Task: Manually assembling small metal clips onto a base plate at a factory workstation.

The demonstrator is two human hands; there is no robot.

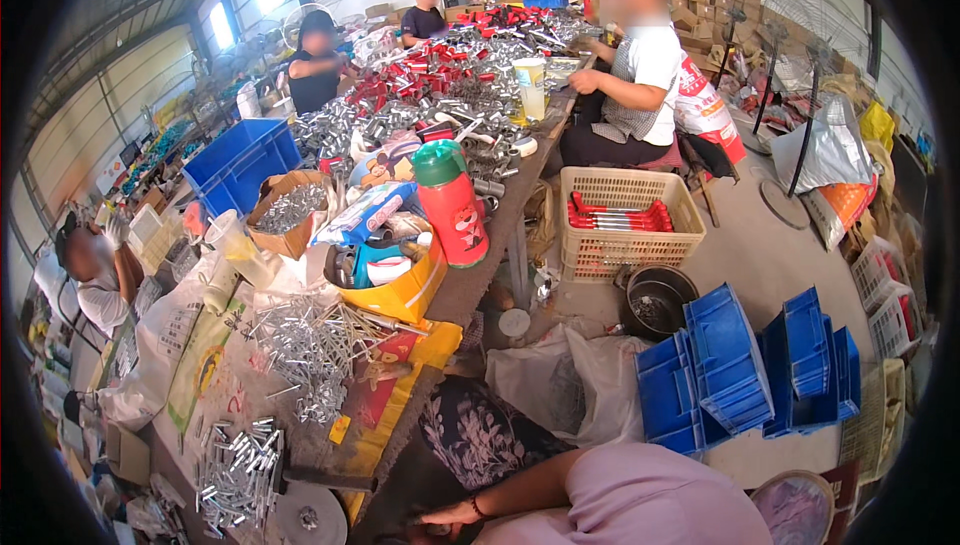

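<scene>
Right hand [450,516] low down, just off the tabletop's [455,297] right edge at its near end, a dark beaded bracelet [477,508] on the wrist; the fingers are partly cut off and shadowed, so I cannot tell whether they are closed or grip anything. The forearm crosses in front of trousers [488,437] of dark, leaf-patterned cloth. Nearest on the tabletop is a flat, round, dull-grey disc [330,522] bearing a few small metal bits, with a dark, straight bar [335,481] just beyond. Left of these, toward the near left corner, short, shiny metal tubes [238,475] lie in a loose heap. Farther up, thin metal rods [310,345] with thicker ends tangle beside a creased yellow sheet [432,353] along the right edge. Beyond stand a stuffed yellow box [412,291] and a smooth red bottle [457,215] with a green lid.
</scene>
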